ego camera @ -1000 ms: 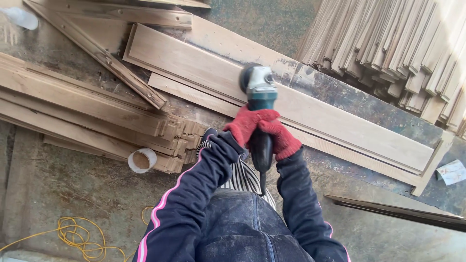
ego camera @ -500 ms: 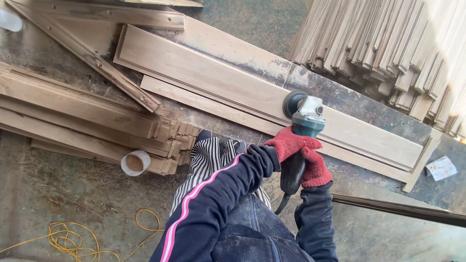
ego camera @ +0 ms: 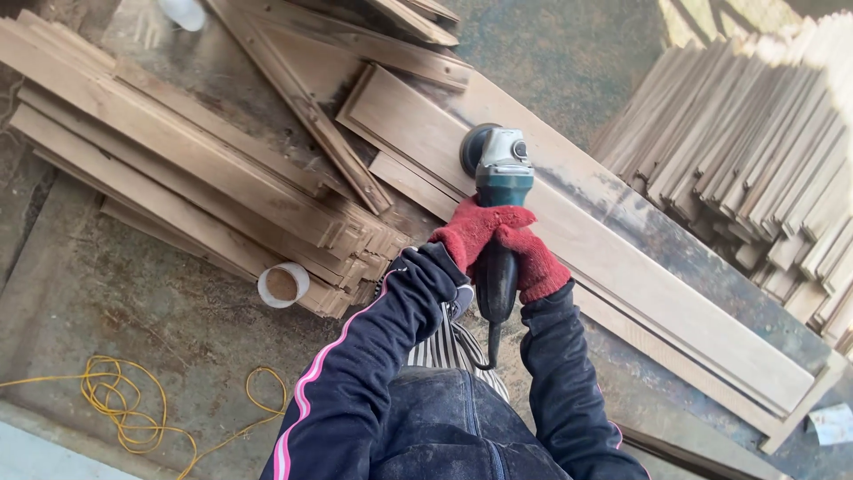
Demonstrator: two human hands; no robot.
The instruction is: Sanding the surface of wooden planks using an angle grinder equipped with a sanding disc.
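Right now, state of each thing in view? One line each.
left hand: red glove, gripping the sander body
right hand: red glove, gripping the sander beside the left
sander: held, disc down on the board
board: flat on the bench, pale face up
plank stack: piled, ends stepped
tape roll: lying beside the stack
yellow cord: loosely coiled on the floor

woodworking shop, stacked planks (ego camera: 204,169), slat pile (ego camera: 755,151), dusty concrete floor (ego camera: 115,311)

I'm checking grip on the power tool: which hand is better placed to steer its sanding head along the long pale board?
Probably the left hand: its red glove wraps the teal-and-grey sander nearer the head on the long pale wooden board. The right hand grips further back on the black handle.
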